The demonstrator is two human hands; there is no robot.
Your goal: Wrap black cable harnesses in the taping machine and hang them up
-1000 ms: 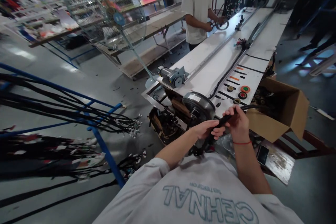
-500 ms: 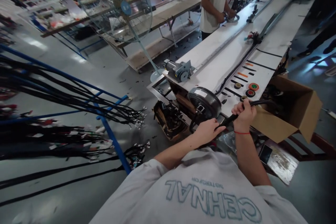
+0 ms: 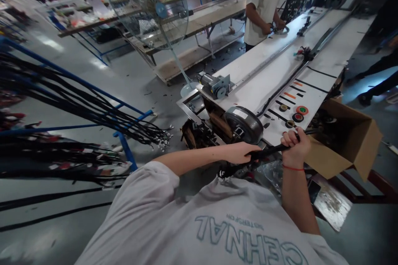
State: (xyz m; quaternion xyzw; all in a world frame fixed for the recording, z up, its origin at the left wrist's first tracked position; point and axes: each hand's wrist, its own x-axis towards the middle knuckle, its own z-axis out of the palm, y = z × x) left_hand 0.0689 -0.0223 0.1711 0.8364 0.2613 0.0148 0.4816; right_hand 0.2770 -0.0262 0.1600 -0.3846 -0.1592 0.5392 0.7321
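My left hand (image 3: pixel 241 153) and my right hand (image 3: pixel 295 145) both grip a black cable bundle (image 3: pixel 270 151) held across my chest, just in front of the near end of the long white table (image 3: pixel 264 78). The bundle's free end (image 3: pixel 225 171) hangs below my left hand. Its other end runs right over the open cardboard box (image 3: pixel 345 140). A round black motor housing (image 3: pixel 242 124) sits on the table end just beyond my hands.
Tape rolls (image 3: pixel 299 114) and short black strips lie on the table. A blue rack (image 3: pixel 124 140) loaded with black harnesses stands on the left. A standing fan (image 3: pixel 149 8) is behind it. Another person (image 3: pixel 264 4) works at the table's far side.
My hands have moved apart along the cable, the left sliding left and the right staying near the box. The view has shifted left.
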